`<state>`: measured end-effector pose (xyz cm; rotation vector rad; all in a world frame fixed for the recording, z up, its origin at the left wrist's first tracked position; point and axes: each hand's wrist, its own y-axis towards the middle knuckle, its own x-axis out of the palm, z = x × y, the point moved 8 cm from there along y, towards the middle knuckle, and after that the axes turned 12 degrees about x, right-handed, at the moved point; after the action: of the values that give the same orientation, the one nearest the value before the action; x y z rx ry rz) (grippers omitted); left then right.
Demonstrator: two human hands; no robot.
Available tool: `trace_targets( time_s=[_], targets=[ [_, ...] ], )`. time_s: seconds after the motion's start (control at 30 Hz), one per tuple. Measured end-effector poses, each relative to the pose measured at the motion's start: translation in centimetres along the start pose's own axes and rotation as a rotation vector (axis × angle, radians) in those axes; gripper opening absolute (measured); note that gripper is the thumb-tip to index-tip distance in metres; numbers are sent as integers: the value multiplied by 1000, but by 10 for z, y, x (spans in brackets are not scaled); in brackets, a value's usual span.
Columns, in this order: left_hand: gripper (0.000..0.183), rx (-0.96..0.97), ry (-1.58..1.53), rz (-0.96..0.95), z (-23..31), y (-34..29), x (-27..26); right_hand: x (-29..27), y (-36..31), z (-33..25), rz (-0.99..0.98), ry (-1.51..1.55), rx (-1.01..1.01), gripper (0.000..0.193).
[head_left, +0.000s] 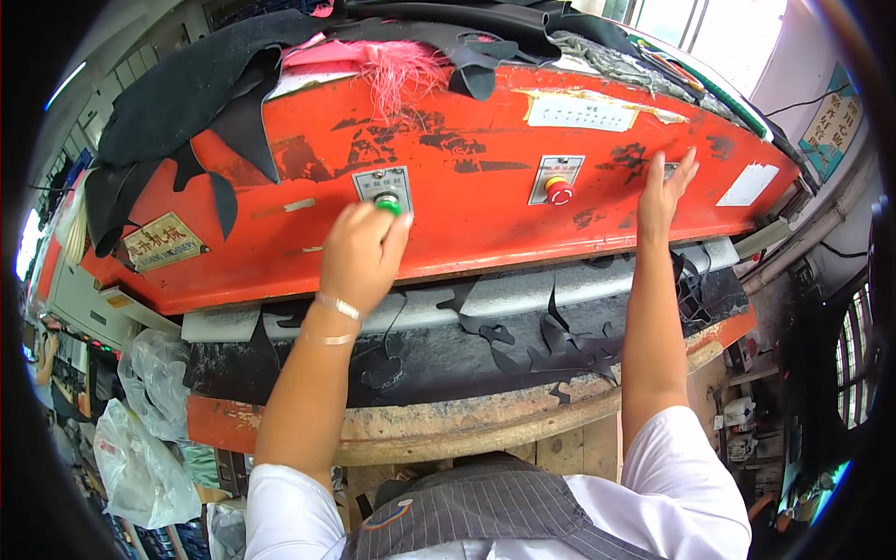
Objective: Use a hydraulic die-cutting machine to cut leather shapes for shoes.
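Observation:
My left hand [362, 250] is closed at a green push button [390, 204] on the front of a red machine [467, 210]. Its thumb and curled fingers are by the button and partly cover it. Farther right, my right hand [665, 194] is raised against the red panel with its fingers stretched apart and nothing in it. It partly covers a small metal plate [671, 171]; whether it touches a control there is hidden. Between the hands, a red mushroom button [560, 191] stands out from a metal plate.
Black sheet material [196, 84] and pink fibres [397, 75] drape over the machine's top. Below the panel, cut black scraps [551, 345] lie along a pale board [504, 294] and dark bed. Plastic bags [140, 462] hang at left; a cluttered shelf [747, 411] is at right.

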<state>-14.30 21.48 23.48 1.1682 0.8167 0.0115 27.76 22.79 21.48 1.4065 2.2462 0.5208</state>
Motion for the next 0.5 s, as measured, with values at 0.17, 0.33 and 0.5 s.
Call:
trace_targets(
  time_s=[0.17, 0.33, 0.5],
  targets=[
    [25, -245, -237, -514, 60, -154, 23, -3, -184, 54, -732, -19, 61, 69],
    [20, -457, -210, -612, 114, -267, 5, -36, -371, -46, -1525, 176, -651, 53],
    [16, -385, -3, -514, 127, -267, 15, -8, -422, -77, -1612, 205, -698, 48]
  ],
)
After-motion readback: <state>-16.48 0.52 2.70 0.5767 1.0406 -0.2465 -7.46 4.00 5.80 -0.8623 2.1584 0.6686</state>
